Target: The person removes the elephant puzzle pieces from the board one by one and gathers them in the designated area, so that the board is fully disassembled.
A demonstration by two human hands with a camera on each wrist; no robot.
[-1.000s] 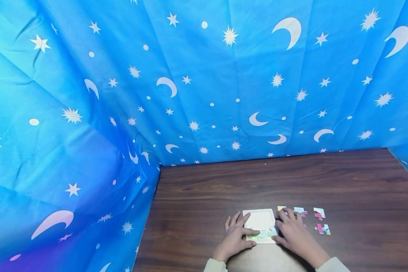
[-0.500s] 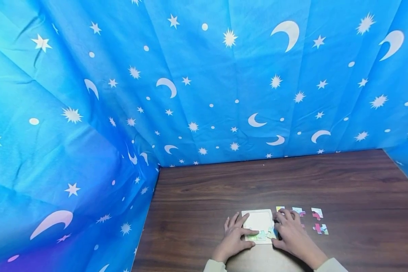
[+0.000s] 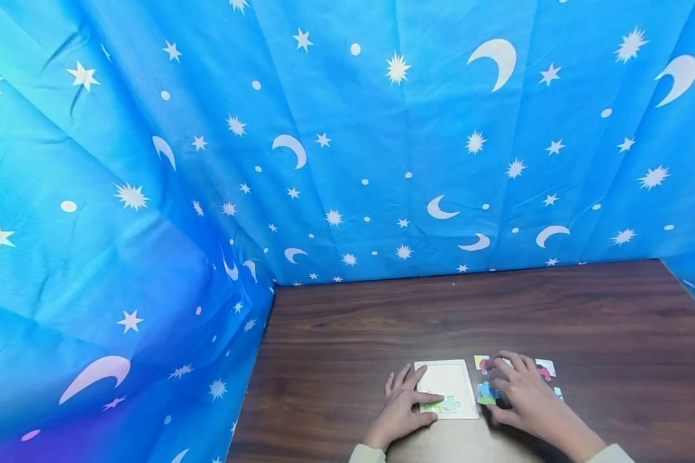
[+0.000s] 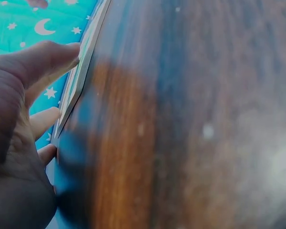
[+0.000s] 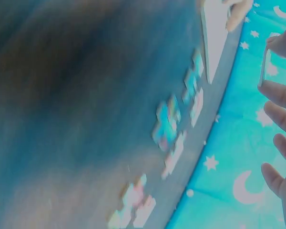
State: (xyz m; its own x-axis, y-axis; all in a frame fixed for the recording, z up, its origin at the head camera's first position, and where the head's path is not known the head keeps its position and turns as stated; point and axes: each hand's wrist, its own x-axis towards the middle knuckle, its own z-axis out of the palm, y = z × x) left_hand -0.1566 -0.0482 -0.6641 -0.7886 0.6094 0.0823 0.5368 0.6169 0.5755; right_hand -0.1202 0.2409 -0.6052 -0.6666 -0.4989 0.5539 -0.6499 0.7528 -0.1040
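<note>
A square white puzzle tray lies on the table with green joined puzzle pieces along its near side. My left hand rests at its left edge, fingers spread, the index finger reaching onto the pieces. In the left wrist view the thumb touches the tray's edge. My right hand is right of the tray, over loose pieces. It pinches a puzzle piece between thumb and index finger, seen edge-on in the right wrist view. Between its fingers and thumb in the head view shows a blue-green piece.
Loose puzzle pieces lie in two rows right of the tray, including a yellow one and a white-and-pink one; the right hand hides others. A blue star-and-moon curtain hangs behind and left of the dark wooden table.
My right hand has moved right, away from the tray, taking the piece from the tray's near right corner. My left hand has stayed at the tray's left edge.
</note>
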